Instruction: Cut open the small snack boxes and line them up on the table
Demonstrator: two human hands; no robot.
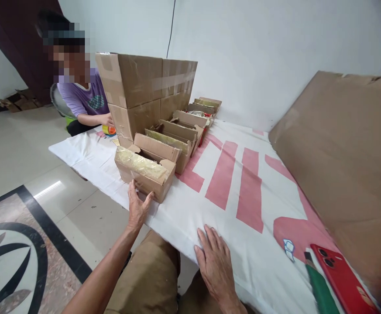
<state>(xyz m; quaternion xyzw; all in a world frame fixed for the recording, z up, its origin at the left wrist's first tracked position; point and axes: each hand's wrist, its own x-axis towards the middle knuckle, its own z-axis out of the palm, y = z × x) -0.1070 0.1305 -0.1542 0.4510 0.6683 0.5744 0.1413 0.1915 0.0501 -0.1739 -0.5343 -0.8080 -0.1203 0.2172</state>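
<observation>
the left hand point(138, 208) lies open, fingertips touching the near side of a small open cardboard box point(143, 171) just ahead of it, gripping nothing. the right hand point(214, 261) rests flat and released on the white-and-red cloth point(242, 192); a red phone point(342, 279) lies off to its right.

Soft, even daylight fills the room, bright enough that the white wall point(262, 56) looks washed out. A streak of glare lies on the polished floor tiles point(48, 189). Shadows stay faint. The wide lens bends the edges, so the floor tilts and the brown cardboard sheet point(347, 165) stretches. The person's face opposite is pixelated; the far right corner goes slightly soft.
</observation>
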